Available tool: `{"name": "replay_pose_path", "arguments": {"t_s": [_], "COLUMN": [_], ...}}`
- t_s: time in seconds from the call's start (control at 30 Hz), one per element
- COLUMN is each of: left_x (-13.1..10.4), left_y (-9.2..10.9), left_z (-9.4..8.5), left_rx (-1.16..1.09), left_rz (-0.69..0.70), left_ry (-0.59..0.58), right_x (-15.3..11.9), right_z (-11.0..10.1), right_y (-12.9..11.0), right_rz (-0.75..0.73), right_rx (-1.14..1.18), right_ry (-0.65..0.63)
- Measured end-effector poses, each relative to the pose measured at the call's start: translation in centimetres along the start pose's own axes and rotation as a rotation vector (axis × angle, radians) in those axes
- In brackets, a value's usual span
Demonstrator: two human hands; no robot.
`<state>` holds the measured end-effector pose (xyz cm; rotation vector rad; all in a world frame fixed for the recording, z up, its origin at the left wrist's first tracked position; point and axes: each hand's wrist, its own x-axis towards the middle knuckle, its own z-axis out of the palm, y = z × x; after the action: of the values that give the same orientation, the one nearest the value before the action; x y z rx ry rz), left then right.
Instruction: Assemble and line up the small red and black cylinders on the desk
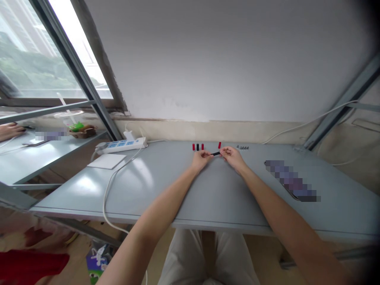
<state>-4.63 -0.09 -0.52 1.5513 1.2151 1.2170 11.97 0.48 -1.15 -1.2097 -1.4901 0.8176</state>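
Note:
Both of my hands hold a thin black cylindrical piece (216,154) between them, just above the grey desk (219,194). My left hand (202,158) pinches its left end. At the right end, the fingertips of my right hand (233,156) are closed on it. Behind my left hand stand small cylinders: a red one (193,147), a black one (197,147) and another red one (202,146). One more red cylinder (219,145) is just behind the held piece. To the right of my right hand lie several tiny dark metallic pieces (244,148), too small to name.
A power strip (123,145) and a flat white square (107,161) are at the left, with a white cable (111,184) running over the desk's front edge. A phone-like slab (292,182), blurred out, lies at the right. Another person's hand (12,130) rests on the neighbouring desk.

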Motion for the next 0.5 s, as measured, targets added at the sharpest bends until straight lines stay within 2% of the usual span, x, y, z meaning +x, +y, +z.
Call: {"name": "replay_pose_path", "arguments": {"t_s": [0.13,0.2,0.33,0.5], "left_x": [0.5,0.6,0.5,0.6], "left_y": [-0.1,0.1,0.2,0.0], "left_z": [0.1,0.1,0.2,0.4], "left_rx": [-0.069,-0.073,-0.014,0.015], "left_rz": [0.062,0.101,0.155,0.163], "left_ry": [0.12,0.139,0.119,0.021], "right_x": [0.0,-0.2,-0.6,-0.2], "right_z": [0.2,0.4,0.7,1.2], "right_y": [0.2,0.2,0.1,-0.4], "right_rz": [-0.051,-0.11,-0.18,-0.204], "right_rx": [-0.032,-0.098,-0.287,-0.479], "right_ry": [-0.039,-0.06,-0.049,-0.015]}}
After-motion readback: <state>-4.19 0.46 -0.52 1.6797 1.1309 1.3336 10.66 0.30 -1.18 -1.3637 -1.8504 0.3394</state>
